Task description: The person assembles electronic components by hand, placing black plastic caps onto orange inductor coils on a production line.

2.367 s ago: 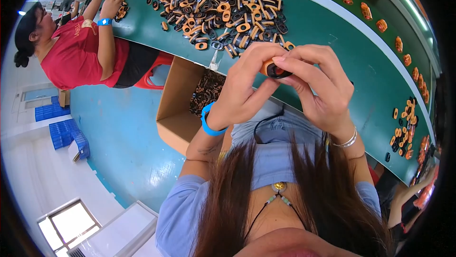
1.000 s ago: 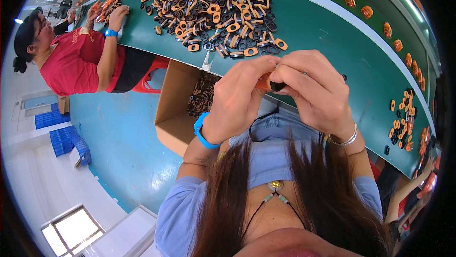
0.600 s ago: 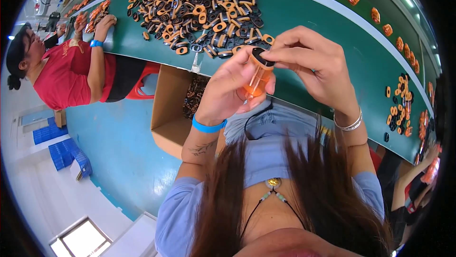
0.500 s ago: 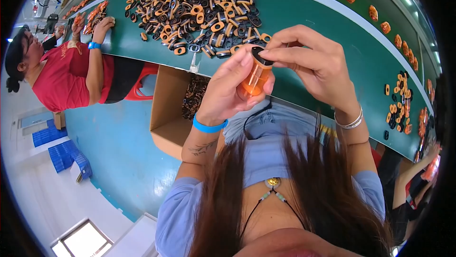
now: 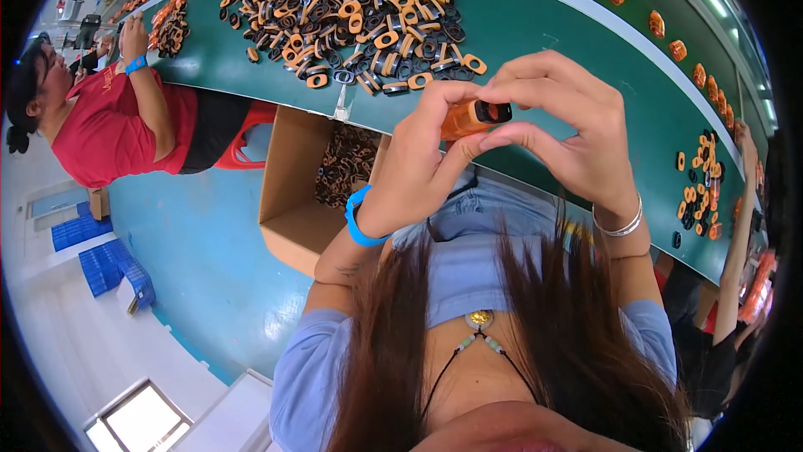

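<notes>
Left hand [image 5: 420, 151] gripped an orange plastic tube [image 5: 461, 122]; right hand [image 5: 577, 122] bracketed its black plastic ring [image 5: 483, 112], pinch unclear. Fitting apparently needed pressing next

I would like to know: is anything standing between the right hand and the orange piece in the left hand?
Nothing visible stands between them: the right hand is at the black end of the orange piece, which the left hand grips. The pile of parts lies beyond, on the green table.
</notes>
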Demonstrator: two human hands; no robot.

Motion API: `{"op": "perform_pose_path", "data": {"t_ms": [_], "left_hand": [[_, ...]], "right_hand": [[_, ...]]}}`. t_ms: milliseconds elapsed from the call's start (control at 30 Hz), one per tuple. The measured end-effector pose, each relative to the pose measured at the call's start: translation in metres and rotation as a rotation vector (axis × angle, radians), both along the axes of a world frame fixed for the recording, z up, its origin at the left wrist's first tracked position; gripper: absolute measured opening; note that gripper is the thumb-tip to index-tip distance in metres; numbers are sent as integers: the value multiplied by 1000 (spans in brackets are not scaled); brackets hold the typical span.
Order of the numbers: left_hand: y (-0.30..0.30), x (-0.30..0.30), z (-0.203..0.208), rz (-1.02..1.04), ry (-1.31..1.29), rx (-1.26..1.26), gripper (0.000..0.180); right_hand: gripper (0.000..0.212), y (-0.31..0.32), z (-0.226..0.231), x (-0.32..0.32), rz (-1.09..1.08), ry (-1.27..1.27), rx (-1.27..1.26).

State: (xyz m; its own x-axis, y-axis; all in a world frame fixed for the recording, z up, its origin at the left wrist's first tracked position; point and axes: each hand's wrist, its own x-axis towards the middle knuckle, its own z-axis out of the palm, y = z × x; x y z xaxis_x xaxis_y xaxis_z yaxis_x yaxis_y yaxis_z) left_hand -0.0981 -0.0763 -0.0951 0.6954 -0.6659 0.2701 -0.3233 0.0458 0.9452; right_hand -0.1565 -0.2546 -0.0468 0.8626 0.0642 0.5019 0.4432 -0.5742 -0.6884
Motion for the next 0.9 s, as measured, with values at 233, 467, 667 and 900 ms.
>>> {"op": "perform_pose_path", "data": {"t_ms": [233,467,667,900], "left_hand": [[-2,-3,5,94,-184,42,35],[-3,-5,2,177,-357,-14,41],[-3,-9,9,173,-414,0,42],[-8,-9,14,210,-539,52,40]], "right_hand": [[25,10,-1,-1,-76,-59,-26],[26,12,-3,-2,-35,-131,-31],[28,15,-5,-6,-54,-146,9],[26,10,-6,-4,-88,-148,-3]]}}
